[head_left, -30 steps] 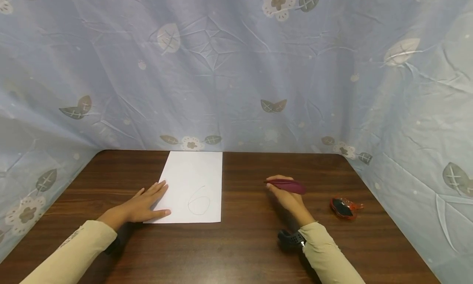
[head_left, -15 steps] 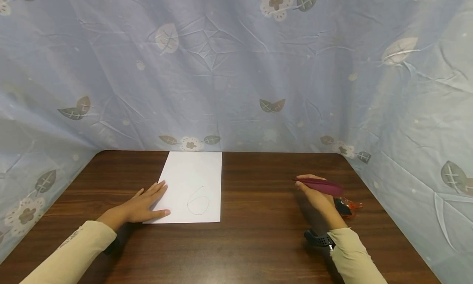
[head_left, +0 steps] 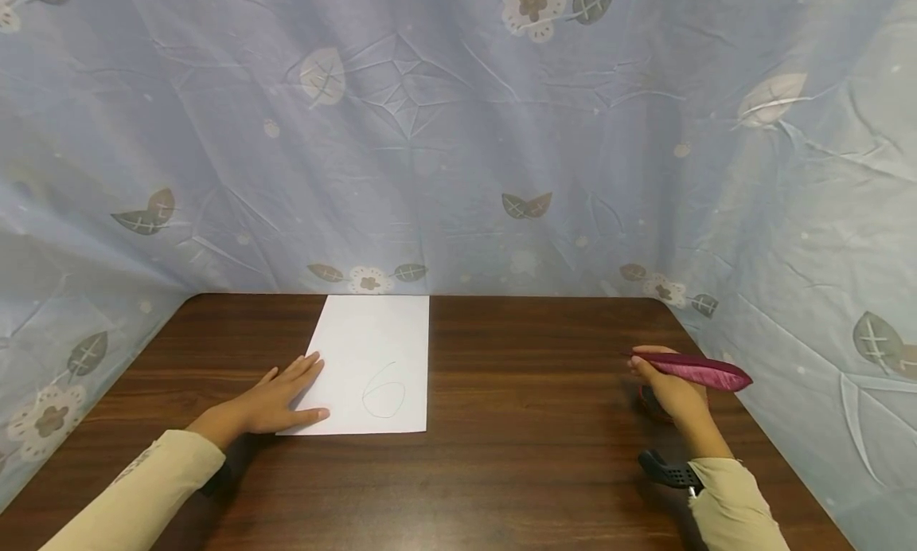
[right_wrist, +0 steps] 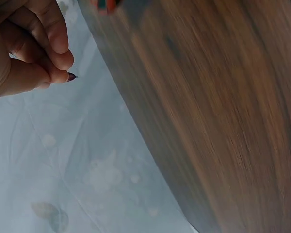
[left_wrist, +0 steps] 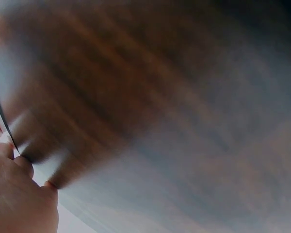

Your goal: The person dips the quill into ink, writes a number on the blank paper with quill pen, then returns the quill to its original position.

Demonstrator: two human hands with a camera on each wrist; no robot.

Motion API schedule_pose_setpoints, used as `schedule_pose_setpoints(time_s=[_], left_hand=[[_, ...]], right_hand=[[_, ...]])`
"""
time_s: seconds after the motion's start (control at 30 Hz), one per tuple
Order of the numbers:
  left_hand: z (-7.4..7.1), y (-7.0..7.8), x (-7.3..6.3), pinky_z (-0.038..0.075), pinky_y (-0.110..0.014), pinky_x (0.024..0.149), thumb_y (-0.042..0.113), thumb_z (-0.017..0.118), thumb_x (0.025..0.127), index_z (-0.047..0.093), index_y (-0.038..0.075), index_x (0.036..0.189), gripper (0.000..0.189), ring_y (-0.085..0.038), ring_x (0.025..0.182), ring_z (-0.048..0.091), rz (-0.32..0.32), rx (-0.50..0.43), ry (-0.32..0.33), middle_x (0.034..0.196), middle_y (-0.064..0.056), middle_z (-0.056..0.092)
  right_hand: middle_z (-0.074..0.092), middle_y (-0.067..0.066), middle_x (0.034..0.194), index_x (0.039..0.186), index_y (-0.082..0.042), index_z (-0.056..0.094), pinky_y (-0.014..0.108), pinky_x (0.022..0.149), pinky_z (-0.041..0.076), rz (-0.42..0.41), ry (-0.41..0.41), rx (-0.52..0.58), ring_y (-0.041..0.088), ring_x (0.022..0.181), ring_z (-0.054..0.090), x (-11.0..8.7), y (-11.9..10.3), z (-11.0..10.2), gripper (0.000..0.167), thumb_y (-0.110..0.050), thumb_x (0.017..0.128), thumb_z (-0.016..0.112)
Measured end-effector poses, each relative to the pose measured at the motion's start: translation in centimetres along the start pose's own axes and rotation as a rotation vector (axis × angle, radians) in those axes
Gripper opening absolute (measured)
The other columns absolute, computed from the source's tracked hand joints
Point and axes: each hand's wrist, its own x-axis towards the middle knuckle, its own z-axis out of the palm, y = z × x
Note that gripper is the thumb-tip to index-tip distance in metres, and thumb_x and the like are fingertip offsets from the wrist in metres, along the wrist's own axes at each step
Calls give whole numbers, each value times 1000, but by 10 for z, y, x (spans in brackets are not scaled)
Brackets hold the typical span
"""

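A sheet of white paper [head_left: 372, 328] lies at the left of the table, with a thin pen-drawn figure like a 6 on it. My left hand [head_left: 275, 400] rests flat on its lower left edge, fingers spread. Towards the table's right side, my right hand [head_left: 677, 396] pinches a maroon feather pen [head_left: 709, 373], the plume slanting out to the right. Its dark nib [right_wrist: 72, 76] pokes past the fingertips in the right wrist view. Under the right hand sits a small red-and-dark object [head_left: 653, 408], mostly hidden by it.
The brown wooden table [head_left: 501, 471] reaches back to a pale blue cloth [head_left: 458, 137] with leaf and flower prints, which hangs behind it and on both sides. A black wrist strap [head_left: 669, 471] is on the right wrist.
My right hand has moved right across the table with the feather pen and now covers most of the red-and-dark object. The left hand and the paper have stayed put.
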Motion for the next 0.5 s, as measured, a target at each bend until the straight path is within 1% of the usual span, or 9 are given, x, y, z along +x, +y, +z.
schedule_pose_setpoints(time_s=[0.1,0.13,0.17,0.23,0.37,0.4,0.5], left_hand=[[1,-1,0,5,-73,105,52,62,87,25,-2,150,90,-48,142,13,5,-4,3,156,-25,16],[1,-1,0,5,-73,105,52,61,87,25,-2,150,90,-48,142,13,5,-4,3,156,-24,16],[1,-1,0,5,-73,105,52,62,87,25,-2,150,90,-48,142,13,5,-3,5,156,-24,16],[1,0,0,6,-72,105,52,61,87,25,-2,149,90,-48,142,13,5,-3,6,156,-24,16],[0,2,0,7,-73,105,52,61,87,26,-3,149,90,-48,141,14,9,9,9,156,-25,18],[0,2,0,7,-73,105,52,61,87,25,-3,149,90,-48,141,14,10,10,9,156,-25,17],[0,1,0,7,-73,105,51,61,88,25,-3,149,90,-49,141,14,10,9,8,156,-25,17]], right_hand=[[71,-11,93,120,5,57,14,72,53,14,0,72,-4,81,67,-2,8,-10,39,-26,97,59],[71,-15,92,120,3,58,15,72,53,23,2,102,-4,80,67,-3,10,-14,36,-25,97,59],[70,-17,90,119,1,59,16,69,54,27,5,110,-4,78,66,-5,12,-17,34,-24,97,59],[69,-20,88,116,-9,62,19,63,54,33,14,87,-4,73,64,-8,16,-24,26,-26,97,58],[68,-22,83,111,-26,66,25,52,52,46,55,68,2,68,64,-13,25,-35,16,-27,95,61],[68,-22,83,110,-27,66,25,54,53,32,63,91,1,69,65,-13,28,-37,16,-25,95,62],[71,-17,83,110,-24,69,24,56,56,-25,73,233,3,71,69,-16,36,-41,20,-13,94,62]])
